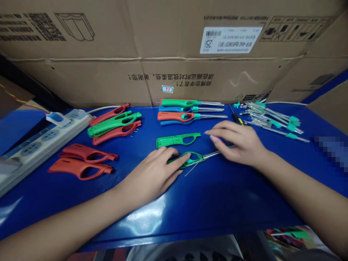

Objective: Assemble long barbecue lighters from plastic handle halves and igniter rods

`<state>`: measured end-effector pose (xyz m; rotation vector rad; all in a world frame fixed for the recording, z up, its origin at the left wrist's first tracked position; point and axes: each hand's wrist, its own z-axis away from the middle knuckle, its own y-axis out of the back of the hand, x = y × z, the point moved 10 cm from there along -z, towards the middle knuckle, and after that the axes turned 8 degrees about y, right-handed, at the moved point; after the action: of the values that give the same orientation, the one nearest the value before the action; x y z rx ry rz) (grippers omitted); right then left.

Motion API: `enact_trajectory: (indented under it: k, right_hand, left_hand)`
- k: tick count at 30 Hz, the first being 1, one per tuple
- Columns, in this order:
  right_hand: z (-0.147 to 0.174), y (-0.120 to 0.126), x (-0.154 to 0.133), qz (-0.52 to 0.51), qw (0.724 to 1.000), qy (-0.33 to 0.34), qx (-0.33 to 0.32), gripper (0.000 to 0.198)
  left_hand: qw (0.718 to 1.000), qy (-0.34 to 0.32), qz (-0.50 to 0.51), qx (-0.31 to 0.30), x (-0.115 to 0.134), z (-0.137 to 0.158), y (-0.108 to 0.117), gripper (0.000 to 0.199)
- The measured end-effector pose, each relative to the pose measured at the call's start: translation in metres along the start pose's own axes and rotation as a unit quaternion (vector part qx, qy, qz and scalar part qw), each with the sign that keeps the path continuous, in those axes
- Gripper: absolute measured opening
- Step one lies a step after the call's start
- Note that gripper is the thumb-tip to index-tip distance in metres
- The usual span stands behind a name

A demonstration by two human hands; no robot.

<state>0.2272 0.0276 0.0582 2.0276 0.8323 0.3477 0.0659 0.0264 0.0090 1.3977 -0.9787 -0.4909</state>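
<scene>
- Yr L hand (154, 170) is closed over the handle end of the green lighter body (200, 159), which lies abt mid-table on the blue tabletop (217, 203).
- That body: green open shell, oval loop w/ teal trigger (193, 156) inside, shiny metal tube (211, 154) pointing R, thin pale wire (191, 169) sticking out nr the loop.
- Yr R hand (236, 143) is over the tube's outer end, thumb + index close together; can't tell if they're gripping anything.
- Just beyond: green half-shell (167, 141), hollow side up.
- Farther back: row of assembled lighters (175, 116), then cardboard (108, 79).
</scene>
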Motion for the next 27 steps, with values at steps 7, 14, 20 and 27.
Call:
enact_trajectory:
  k: [7, 14, 20, 27]
  right_hand:
    - [0.03, 0.089, 0.098, 0.287, 0.915, -0.273, 0.082, 0.031]
    - [0.094, 0.077, 0.182, 0.283, 0.813, -0.46, -0.219, 0.033]
    - [0.109, 0.05, 0.197, 0.216, 0.819, -0.442, -0.294, 0.021]
    - [0.11, 0.041, 0.199, 0.173, 0.839, -0.433, -0.28, 0.016]
  left_hand:
    - [0.999, -0.019, -0.032, 0.012, 0.002, 0.002, 0.001, 0.041]
    - [0.993, -0.013, -0.088, 0.074, 0.005, 0.004, 0.018, 0.037]
    - [0.992, -0.008, -0.103, 0.072, 0.005, 0.006, 0.018, 0.029]
    - [0.987, -0.025, -0.141, 0.076, 0.013, 0.007, 0.016, 0.03]
